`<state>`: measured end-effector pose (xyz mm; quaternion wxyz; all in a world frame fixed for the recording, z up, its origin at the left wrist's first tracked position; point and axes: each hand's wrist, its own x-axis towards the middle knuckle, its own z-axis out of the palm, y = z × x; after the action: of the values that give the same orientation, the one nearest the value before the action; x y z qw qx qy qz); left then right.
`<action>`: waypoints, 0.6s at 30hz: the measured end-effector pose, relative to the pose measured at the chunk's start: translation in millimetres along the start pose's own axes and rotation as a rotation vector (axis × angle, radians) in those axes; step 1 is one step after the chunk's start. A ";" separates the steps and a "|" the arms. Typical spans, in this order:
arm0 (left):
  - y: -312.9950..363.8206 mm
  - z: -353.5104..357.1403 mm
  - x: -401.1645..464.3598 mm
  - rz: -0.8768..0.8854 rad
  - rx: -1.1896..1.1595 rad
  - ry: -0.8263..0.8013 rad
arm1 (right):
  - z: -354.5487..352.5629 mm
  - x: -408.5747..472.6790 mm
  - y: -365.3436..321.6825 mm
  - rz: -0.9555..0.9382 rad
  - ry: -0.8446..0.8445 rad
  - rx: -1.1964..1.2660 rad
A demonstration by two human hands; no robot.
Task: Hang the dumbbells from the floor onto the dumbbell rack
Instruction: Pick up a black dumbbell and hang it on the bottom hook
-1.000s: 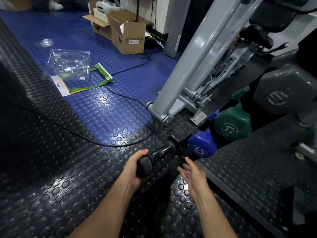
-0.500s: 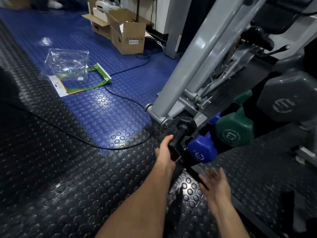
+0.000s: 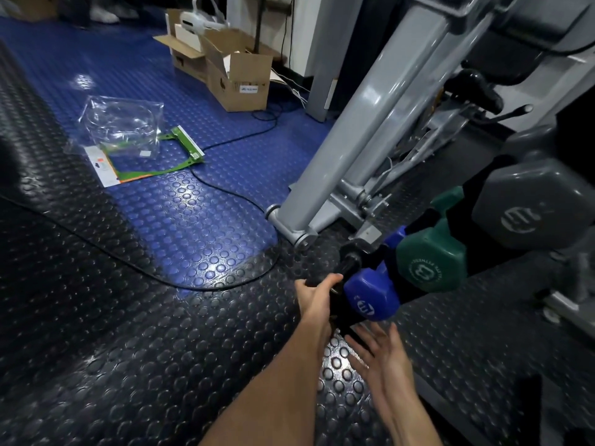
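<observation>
My left hand point(image 3: 317, 297) grips a black dumbbell point(image 3: 349, 263) at its near end and holds it against the low end of the dark dumbbell rack point(image 3: 409, 292). Its far head sits just left of the blue dumbbell point(image 3: 370, 299). Up the rack, to the right, rest a green dumbbell point(image 3: 429, 265) and a large grey dumbbell point(image 3: 531, 207). My right hand point(image 3: 383, 358) hovers below the blue dumbbell with fingers spread, holding nothing.
A grey machine frame point(image 3: 347, 149) stands just behind the rack. A black cable point(image 3: 206, 284) loops over the studded black and blue floor. Cardboard boxes point(image 3: 238, 75), a clear plastic bag point(image 3: 122, 127) and a green sheet point(image 3: 180, 152) lie further back left.
My left hand carried the black dumbbell up and to the right, from the floor to the rack's low end beside the blue dumbbell. My right hand dropped lower and stayed empty.
</observation>
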<state>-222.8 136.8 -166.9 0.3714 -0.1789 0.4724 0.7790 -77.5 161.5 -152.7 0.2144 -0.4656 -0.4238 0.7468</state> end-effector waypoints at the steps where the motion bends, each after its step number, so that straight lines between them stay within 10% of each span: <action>1: -1.3 -2.0 4.2 0.042 0.075 -0.011 | -0.9 1.3 -0.2 0.002 -0.001 0.001; 8: -1.9 -30.0 9.8 0.466 0.962 -0.282 | 2.1 -1.3 4.2 0.031 0.006 0.025; 18: -16.6 -39.4 -4.5 0.863 1.519 -0.405 | 16.1 -8.7 7.3 0.086 0.069 0.016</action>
<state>-210.3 105.3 -193.4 0.1406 0.4490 0.8121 0.3450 -87.0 144.3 -151.0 0.2001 -0.5072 -0.3898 0.7421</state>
